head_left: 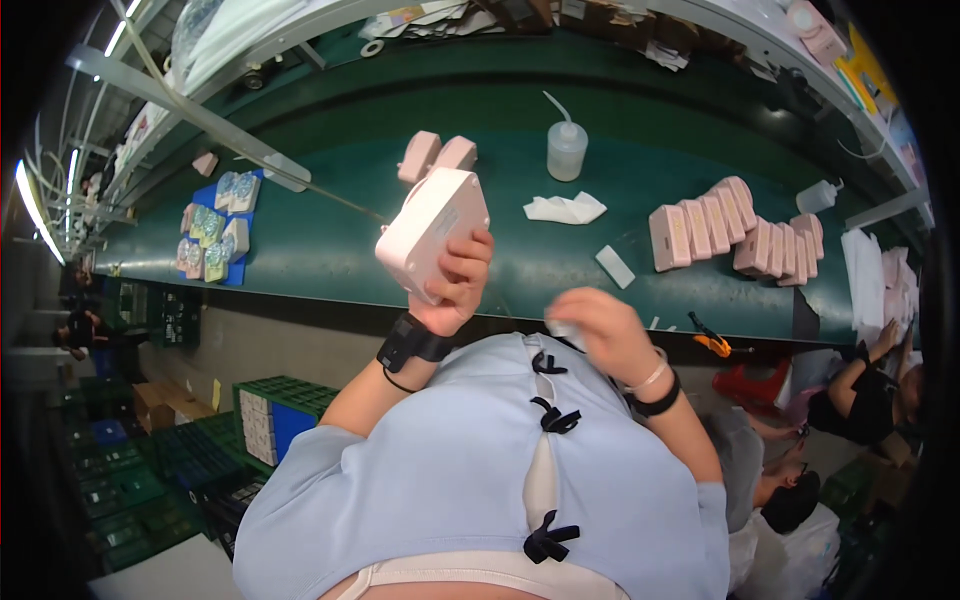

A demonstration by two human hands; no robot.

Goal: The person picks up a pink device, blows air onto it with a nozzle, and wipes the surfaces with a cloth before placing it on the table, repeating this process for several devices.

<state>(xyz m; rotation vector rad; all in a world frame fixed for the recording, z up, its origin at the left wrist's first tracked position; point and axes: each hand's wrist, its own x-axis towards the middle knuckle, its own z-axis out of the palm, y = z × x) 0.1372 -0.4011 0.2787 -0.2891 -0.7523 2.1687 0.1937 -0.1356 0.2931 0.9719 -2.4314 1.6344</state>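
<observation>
My left hand is wrapped round a pale pink boxy plastic device, holding it tilted above the green bench, its small label facing me. Two similar pink pieces stand just behind it. Close to my body, my right hand has its fingers bent together round a small white piece, perhaps a wipe; its exact kind is hard to make out. A white block lies on the bench beyond that hand, and a folded white tissue rests further back.
A clear squeeze bottle with a bent spout stands behind the tissue. Rows of pink devices fill the right side. Orange-handled cutters lie at the near edge. Several glittery pieces sit on a blue tray at left. Other people are at the lower right.
</observation>
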